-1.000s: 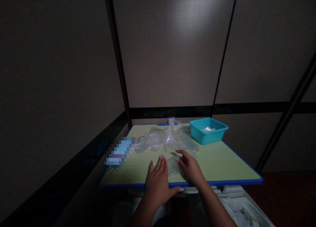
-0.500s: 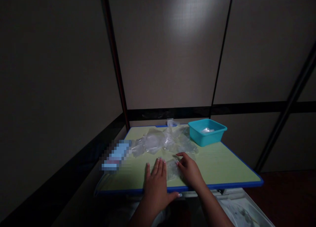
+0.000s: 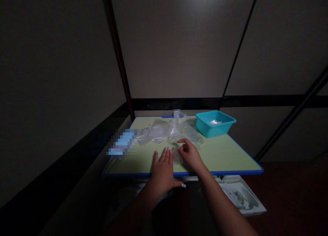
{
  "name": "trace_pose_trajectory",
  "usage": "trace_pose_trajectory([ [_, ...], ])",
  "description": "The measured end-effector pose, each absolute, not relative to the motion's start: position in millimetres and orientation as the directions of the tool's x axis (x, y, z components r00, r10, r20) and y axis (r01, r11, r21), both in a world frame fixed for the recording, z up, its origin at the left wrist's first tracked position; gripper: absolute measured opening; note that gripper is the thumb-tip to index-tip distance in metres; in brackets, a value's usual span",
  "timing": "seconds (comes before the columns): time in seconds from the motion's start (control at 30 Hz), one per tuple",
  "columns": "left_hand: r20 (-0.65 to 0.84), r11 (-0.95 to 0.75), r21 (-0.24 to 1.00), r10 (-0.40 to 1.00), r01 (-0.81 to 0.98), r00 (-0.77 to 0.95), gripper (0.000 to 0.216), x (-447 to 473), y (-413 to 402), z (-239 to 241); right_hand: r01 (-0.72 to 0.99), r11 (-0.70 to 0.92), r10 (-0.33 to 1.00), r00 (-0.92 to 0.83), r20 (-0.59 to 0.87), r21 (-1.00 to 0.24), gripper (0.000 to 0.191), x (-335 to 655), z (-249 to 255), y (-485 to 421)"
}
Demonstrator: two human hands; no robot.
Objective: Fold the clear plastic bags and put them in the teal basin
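A small clear plastic bag lies near the front edge of the green table. My left hand rests flat beside it with fingers stretched out, touching its left side. My right hand lies on the bag's right side, fingers bent and pinching at the plastic. A heap of more clear plastic bags lies further back on the table.
A teal tub with something clear inside stands at the back right. A blurred blue object sits at the table's left edge. Grey partition walls close in behind and to the left. A white tray sits below the table's front right.
The view has tilted up a little, so the table sits higher in the picture. Both hands stay on the small bag; the right fingers have shifted slightly along it.
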State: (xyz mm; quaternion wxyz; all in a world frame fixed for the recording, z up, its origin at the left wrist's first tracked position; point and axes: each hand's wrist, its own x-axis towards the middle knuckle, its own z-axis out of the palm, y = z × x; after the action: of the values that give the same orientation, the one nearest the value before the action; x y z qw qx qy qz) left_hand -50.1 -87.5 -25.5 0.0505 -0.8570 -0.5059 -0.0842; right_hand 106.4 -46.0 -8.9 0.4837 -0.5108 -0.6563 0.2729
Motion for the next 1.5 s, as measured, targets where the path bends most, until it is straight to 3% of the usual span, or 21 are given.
trace_pose_trajectory([
  [0.27,0.149,-0.485,0.095,0.87,0.869,0.469,0.111,-50,-91,-17,0.483,0.408,0.913,-0.226,0.34,-0.775,0.025,64,11,-40],
  [0.43,0.164,-0.467,0.114,0.879,0.877,0.447,0.104,-51,-93,-14,0.372,0.46,0.878,-0.325,0.351,-0.806,0.017,64,1,-31],
  [0.6,0.167,-0.481,0.116,0.872,0.869,0.461,0.098,-51,-93,-14,0.559,0.536,0.832,-0.223,0.508,-0.632,0.033,89,-11,-48],
  [0.73,0.168,-0.497,0.113,0.863,0.861,0.476,0.101,-51,-93,-14,0.702,0.523,0.847,-0.362,0.39,-0.484,0.068,97,-17,-71],
  [0.83,0.207,-0.5,0.11,0.857,0.859,0.472,0.108,-54,-94,-12,0.764,0.49,0.868,-0.382,0.318,-0.421,0.079,94,-16,-77],
  [1.0,0.236,-0.471,0.116,0.868,0.874,0.436,0.112,-71,-97,-7,0.801,0.47,0.877,-0.377,0.297,-0.37,0.072,88,-12,-78],
  [1.17,0.266,-0.431,0.138,0.884,0.892,0.386,0.096,-95,-101,-3,0.864,0.423,0.896,-0.353,0.27,-0.274,0.063,85,-12,-83],
  [1.3,0.25,-0.488,0.174,0.862,0.855,0.441,0.08,-111,-103,-6,0.904,0.355,0.924,-0.3,0.238,-0.237,0.054,80,-12,-83],
  [1.5,0.233,-0.537,0.184,0.838,0.823,0.494,0.074,-115,-105,-13,0.937,0.315,0.934,-0.278,0.223,-0.153,0.062,67,-9,-82],
])
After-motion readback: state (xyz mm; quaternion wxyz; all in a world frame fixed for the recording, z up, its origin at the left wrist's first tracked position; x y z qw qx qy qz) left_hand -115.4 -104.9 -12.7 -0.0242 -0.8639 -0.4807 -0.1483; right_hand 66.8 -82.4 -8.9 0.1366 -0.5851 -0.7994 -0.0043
